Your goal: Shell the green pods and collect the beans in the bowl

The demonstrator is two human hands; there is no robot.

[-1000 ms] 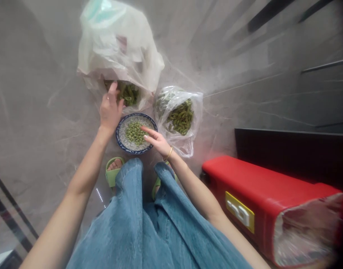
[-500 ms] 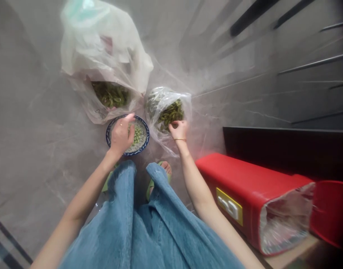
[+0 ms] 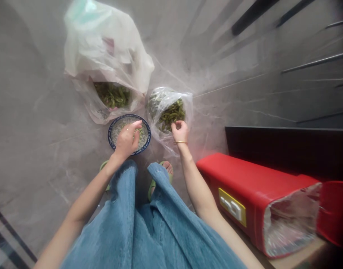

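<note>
My left hand (image 3: pixel 127 139) is half-curled over the bowl (image 3: pixel 109 130); I can't tell if it holds anything. Right of the bowl, my right hand (image 3: pixel 180 131) picks with bent fingers among the pods (image 3: pixel 171 112), grip unclear. A clean pinch is needed.

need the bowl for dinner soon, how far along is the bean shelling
Done: some shelled beans lie in the blue-rimmed bowl. In hand: the left hand is over the bowl, the right hand reaches into the small clear bag. Left: that bag holds many pods; whether what fills the large white bag is shelled, I cannot tell.
</note>
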